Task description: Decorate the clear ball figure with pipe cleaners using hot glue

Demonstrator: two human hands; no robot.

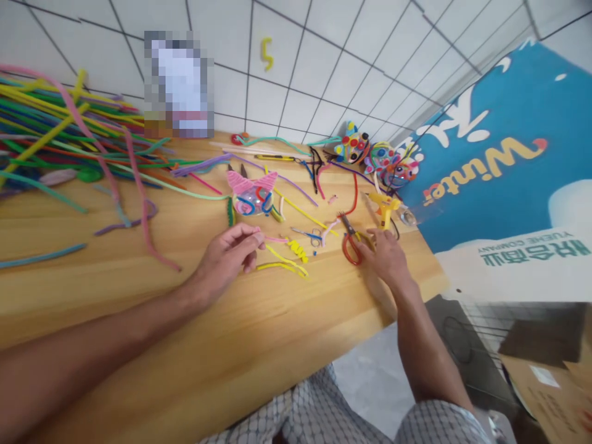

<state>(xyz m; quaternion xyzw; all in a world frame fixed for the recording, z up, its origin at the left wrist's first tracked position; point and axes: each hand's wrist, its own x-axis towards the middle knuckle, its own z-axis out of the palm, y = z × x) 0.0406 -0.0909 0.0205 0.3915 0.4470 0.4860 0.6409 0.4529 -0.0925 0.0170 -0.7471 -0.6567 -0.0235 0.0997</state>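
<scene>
My left hand (234, 250) pinches a pink pipe cleaner (276, 239) between thumb and fingers. Beside it on the table lie a coiled yellow pipe cleaner (296, 250) and a bent yellow pipe cleaner (284, 266). My right hand (386, 253) has thumb and fingers around one handle of the large scissors (352, 245), whose blades point away from me. Behind my left hand sits a clear ball ornament (252, 200) with pink pipe-cleaner ears and blue and red trim. Small blue-handled scissors (314, 237) lie between my hands.
Many coloured pipe cleaners (41, 129) are heaped at the left. A yellow glue gun (386, 206) stands just beyond my right hand. Several decorated balls (354, 147) sit by the tiled wall. A utility knife (277, 158) lies at the back. A cardboard box (546, 394) is at lower right.
</scene>
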